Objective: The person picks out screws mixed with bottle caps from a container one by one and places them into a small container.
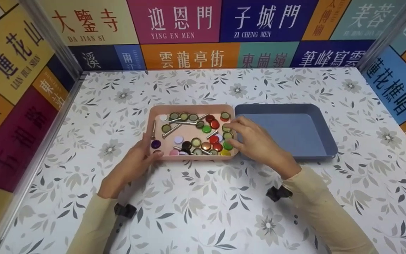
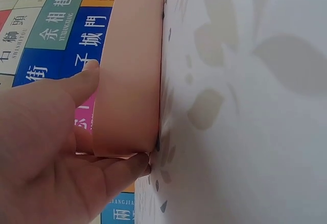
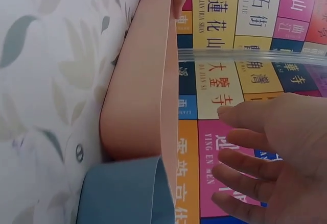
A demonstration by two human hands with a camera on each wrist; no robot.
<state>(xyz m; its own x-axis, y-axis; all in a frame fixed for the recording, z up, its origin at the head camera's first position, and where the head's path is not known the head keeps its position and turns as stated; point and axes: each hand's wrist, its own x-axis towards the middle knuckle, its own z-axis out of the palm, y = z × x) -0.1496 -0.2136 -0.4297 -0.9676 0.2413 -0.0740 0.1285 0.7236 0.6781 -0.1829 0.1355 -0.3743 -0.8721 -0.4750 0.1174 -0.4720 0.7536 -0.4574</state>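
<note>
A shallow pink tray lies on the table and holds many bottle caps, such as a purple cap and a copper-coloured cap, among several metal screws. My left hand holds the tray's near left corner; in the left wrist view its thumb lies over the rim and its fingers reach along the outer wall. Over the right end of the tray hovers my right hand, fingers spread and loosely bent above the caps there. Nothing shows between those fingers in the right wrist view.
A blue tray without contents stands against the pink tray's right side. A flower-patterned cloth covers the table. Panels with large characters wall in the back and both sides.
</note>
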